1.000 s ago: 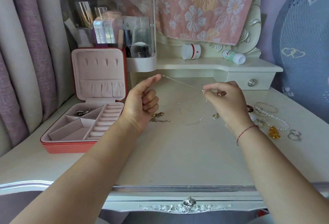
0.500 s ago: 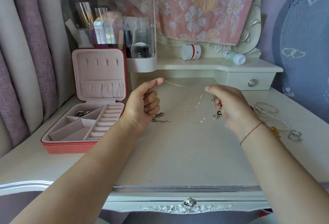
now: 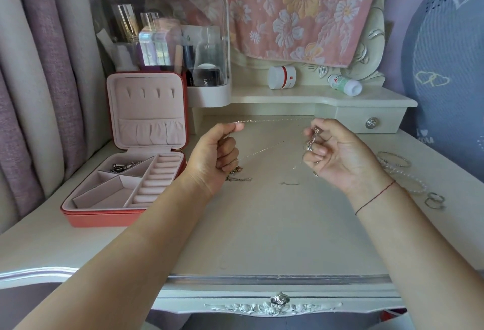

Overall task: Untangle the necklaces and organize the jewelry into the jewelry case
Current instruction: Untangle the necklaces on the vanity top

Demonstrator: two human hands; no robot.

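Two grips held a fine necklace chain (image 3: pixel 275 120) above the tabletop (image 3: pixel 262 230). The left grip (image 3: pixel 212 162) was curled like a fist, with the thumb pressed on the forefinger and pinching one end of the chain. The right grip (image 3: pixel 340 158) had its fingers curled round a bunched tangle (image 3: pixel 313 141) of silver chain and small pendants. One strand ran nearly level between the two thumbs; a second strand slanted lower, from the tangle toward the left knuckles, and loose loops hung under the right grip. A red thread (image 3: pixel 374 197) circled the right wrist.

Just beside the left grip, a gold-toned piece (image 3: pixel 237 175) lay on the tabletop, and a short chain fragment (image 3: pixel 289 183) lay between the wrists. To the right of the right grip lay a bangle (image 3: pixel 392 159), a bead bracelet (image 3: pixel 410 179) and two rings (image 3: pixel 434 200).

The jewelry case (image 3: pixel 104 218) stood open at the left with its lid upright. Its rear-left compartment held a few metal pieces (image 3: pixel 123 167), and its ring rolls were bare.
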